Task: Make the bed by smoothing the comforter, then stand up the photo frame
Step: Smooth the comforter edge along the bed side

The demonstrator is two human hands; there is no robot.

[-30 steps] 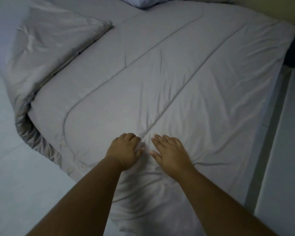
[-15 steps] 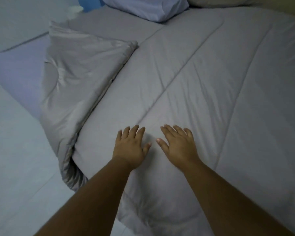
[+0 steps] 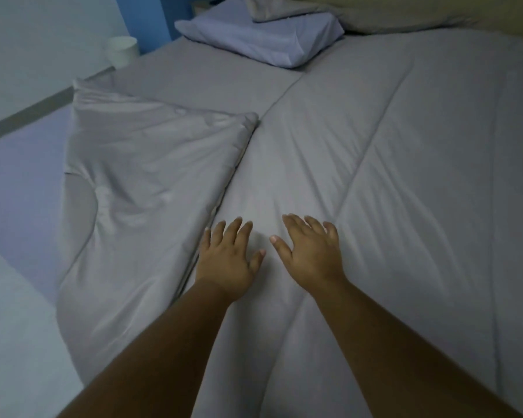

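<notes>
Left hand and right hand lie flat on the comforter, fingers straight and spread, holding nothing. The left sits just beside the folded-back flap, which leaves sheet bare. My worry: pushing forward from here could bunch the flap instead of opening it. Pillow lies beyond, cup far left. I see no frame.
</notes>
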